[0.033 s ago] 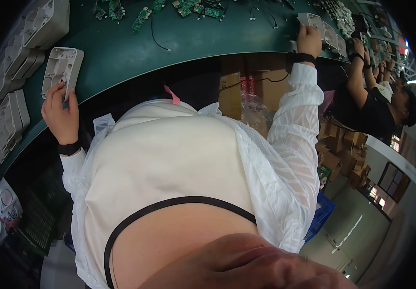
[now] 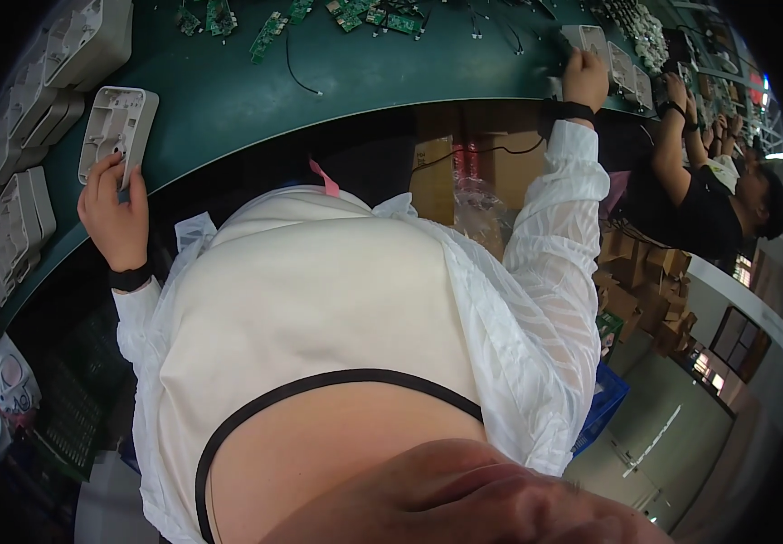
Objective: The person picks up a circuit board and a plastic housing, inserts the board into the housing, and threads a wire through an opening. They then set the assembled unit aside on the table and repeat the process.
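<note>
At the left of the green table, my left hand (image 2: 115,216) grips the near end of a white plastic housing (image 2: 126,116), fingers inside it and thumb along its outer side. The housing lies with its hollow, ribbed side up. Far off to the right, my right hand (image 2: 585,80) is closed at the near edge of another white housing (image 2: 588,36). Its fingertips are partly hidden, and what lies under them is too small to make out. Two more such housings (image 2: 621,65) stand in a row just right of that hand.
Stacked white housings (image 2: 87,50) line the left side. Green circuit boards (image 2: 269,38) and a loose black cable (image 2: 293,72) lie along the far part of the green table (image 2: 201,100). Small white parts (image 2: 642,41) are heaped at the far right, near a co-worker (image 2: 713,195).
</note>
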A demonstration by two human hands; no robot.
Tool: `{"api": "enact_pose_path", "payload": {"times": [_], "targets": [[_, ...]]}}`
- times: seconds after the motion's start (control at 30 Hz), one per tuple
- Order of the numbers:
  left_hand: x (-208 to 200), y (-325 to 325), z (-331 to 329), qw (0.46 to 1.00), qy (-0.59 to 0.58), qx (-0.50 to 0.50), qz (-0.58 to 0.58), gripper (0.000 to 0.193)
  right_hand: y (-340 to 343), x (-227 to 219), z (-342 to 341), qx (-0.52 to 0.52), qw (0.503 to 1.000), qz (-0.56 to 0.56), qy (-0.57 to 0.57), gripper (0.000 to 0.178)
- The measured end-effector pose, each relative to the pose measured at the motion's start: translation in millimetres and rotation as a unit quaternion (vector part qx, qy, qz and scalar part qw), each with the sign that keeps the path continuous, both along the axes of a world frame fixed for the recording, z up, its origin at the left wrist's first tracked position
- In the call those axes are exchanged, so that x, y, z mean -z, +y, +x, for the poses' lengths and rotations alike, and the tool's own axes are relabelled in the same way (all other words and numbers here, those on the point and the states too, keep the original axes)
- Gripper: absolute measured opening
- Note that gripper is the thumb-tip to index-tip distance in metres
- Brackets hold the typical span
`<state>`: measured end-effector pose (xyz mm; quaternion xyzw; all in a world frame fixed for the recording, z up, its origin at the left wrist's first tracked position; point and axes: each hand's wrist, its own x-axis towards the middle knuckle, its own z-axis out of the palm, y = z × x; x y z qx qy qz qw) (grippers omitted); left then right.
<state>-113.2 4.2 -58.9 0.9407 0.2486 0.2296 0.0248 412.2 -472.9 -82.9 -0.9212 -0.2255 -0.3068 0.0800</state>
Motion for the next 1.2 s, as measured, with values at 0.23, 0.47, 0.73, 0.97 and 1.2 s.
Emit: {"api": "enact_pose_path", "payload": {"times": [0.23,0.47,0.73,0.97,1.2], "targets": [[0.9,-1.2,3.7,1.000,0.003,0.003,0.012,0.013,-14.9,16.8,11.4,-0.035,0.834,0.478,0.274,0.032],[0.6,-0.3,-0.7,1.000,0.003,0.003,0.004,0.013,-10.0,-9.2,-26.4,-0.177,0.690,0.613,0.342,0.024],[7.2,1.4,-1.8,1.000,-0.004,0.012,0.022,0.016,44.6,-19.2,-107.1,-0.122,0.965,0.079,0.220,0.028],[12.5,7.3,-9.0,0.999,-0.026,0.026,-0.004,0.020,40.1,-16.3,-74.4,-0.184,0.924,0.268,0.203,0.023],[7.9,3.8,-7.5,0.996,-0.073,0.031,0.050,0.055,-11.2,0.4,17.6,0.036,0.999,-0.029,0.022,0.023]]}}
